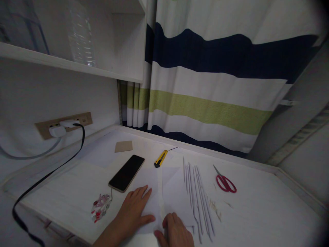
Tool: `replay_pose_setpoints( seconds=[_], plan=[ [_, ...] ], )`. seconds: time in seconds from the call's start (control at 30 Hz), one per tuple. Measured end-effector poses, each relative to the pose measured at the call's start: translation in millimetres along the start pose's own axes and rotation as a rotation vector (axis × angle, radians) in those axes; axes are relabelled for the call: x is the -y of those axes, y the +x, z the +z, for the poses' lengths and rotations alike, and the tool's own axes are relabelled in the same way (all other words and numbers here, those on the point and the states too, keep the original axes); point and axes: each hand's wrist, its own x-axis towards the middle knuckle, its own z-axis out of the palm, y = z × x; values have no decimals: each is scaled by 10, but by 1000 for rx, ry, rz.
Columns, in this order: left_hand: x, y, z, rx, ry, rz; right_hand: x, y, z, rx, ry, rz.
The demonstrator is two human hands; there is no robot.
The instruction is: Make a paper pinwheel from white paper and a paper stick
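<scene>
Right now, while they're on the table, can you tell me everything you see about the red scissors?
The scissors have two pinkish-red loop handles that look like plastic and slim, dark, pointed blades that look like metal. The blades appear closed. They lie on the white table, right of the thin white sticks, tips pointing away and to the left, loops nearer you. Neither the left hand nor the right hand touches them.

We noted a white desk [259, 209] with a raised rim [218, 157] along its back edge. Behind it hung a curtain [205, 85] striped white, navy and green. On the left, we observed a pale wall [28, 92], a socket panel [84, 119] and, above, a white shelf [128, 48]. Lighting was dim.
</scene>
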Motion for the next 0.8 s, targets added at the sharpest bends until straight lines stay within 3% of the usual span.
replay_pose_setpoints(
  seconds=[0.13,0.27,0.43,0.5,0.63,0.8],
  plan=[
    [12,4,14,-38,-25,11,-12,27,-89,-18,116,29],
    [-56,71,-85,-115,-94,61,-64,119,-407,-61,265,64],
    [-445,302,-564,-271,-189,276,-178,272,-1012,-143,453,80],
    [-625,412,-766,-271,-206,394,-273,312,-1205,-195,490,117],
    [-864,622,-978,-104,-177,475,-704,352,-1423,-241,494,191],
    [-914,835,-996,-58,-144,514,-1571,410,-1449,-258,238,372]
  ],
)
